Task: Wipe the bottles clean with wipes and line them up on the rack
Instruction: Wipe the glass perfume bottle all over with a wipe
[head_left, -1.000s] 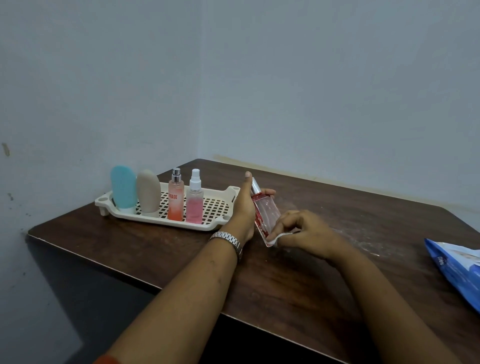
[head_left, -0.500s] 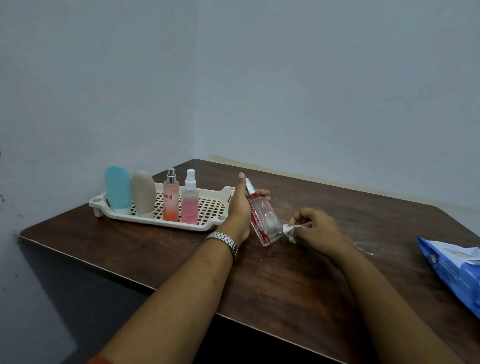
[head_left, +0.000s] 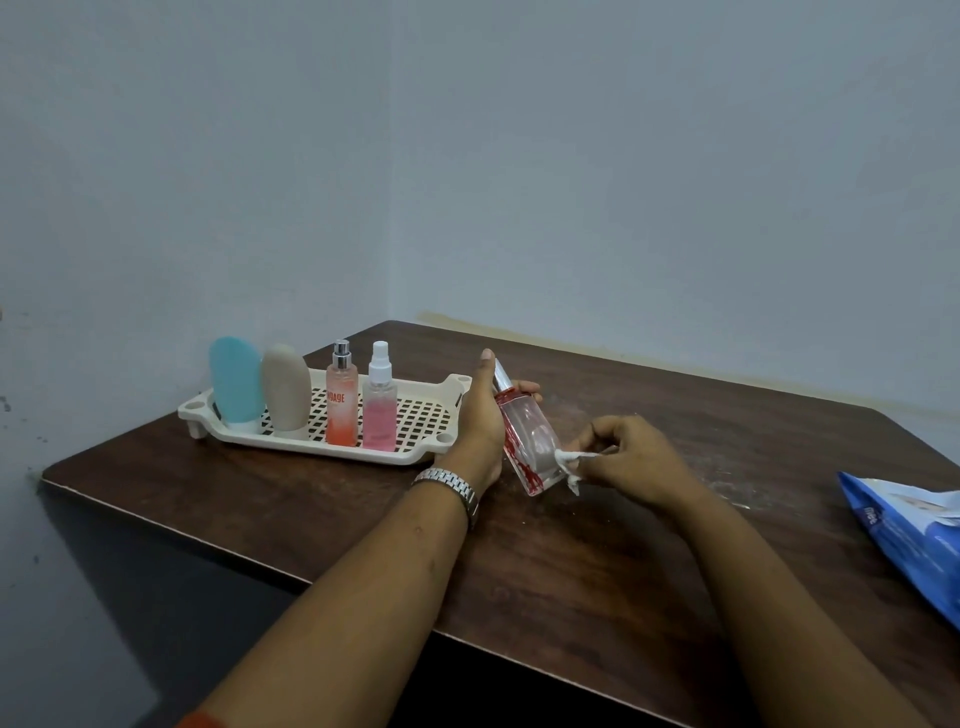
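Note:
My left hand (head_left: 480, 415) grips a clear glass bottle with red markings (head_left: 527, 439), tilted with its silver cap pointing up and away. My right hand (head_left: 631, 460) pinches a small crumpled white wipe (head_left: 569, 462) against the bottle's lower end. A cream perforated rack (head_left: 421, 415) sits at the table's left. On it stand a blue tube (head_left: 235, 379), a beige tube (head_left: 285, 387), an orange spray bottle (head_left: 342, 400) and a pink spray bottle (head_left: 380, 402) in a row.
A blue pack of wipes (head_left: 914, 535) lies at the table's right edge. The dark wooden table (head_left: 571, 561) stands in a corner between two pale walls. A metal watch (head_left: 449, 486) is on my left wrist.
My right hand with the wipe has slid from under the bottle's base to its right lower side. The bottle stays tilted in my left hand.

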